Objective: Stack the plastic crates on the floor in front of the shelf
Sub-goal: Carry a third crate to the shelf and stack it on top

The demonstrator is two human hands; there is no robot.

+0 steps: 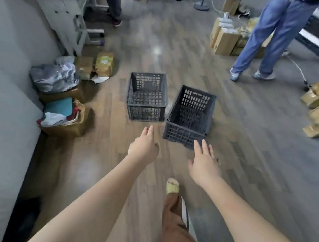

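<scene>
Two dark grey plastic crates with slotted walls stand side by side on the wooden floor, both upright with nothing inside. The left crate (146, 111) sits square to me; the right crate (184, 134) is nearer and turned slightly. My left hand (143, 148) reaches forward with straight fingers, just short of the left crate's near wall, holding nothing. My right hand (204, 163) is stretched out flat, its fingertips at the right crate's near bottom corner; I cannot tell whether they touch it.
A grey metal shelf (68, 16) stands at the back left. Open boxes of cloth (62, 113) and wrapped packages (104, 64) line the left wall. Cardboard boxes (225, 40) and a person in blue trousers (268, 39) stand at the right. My own foot (172, 186) is below the hands.
</scene>
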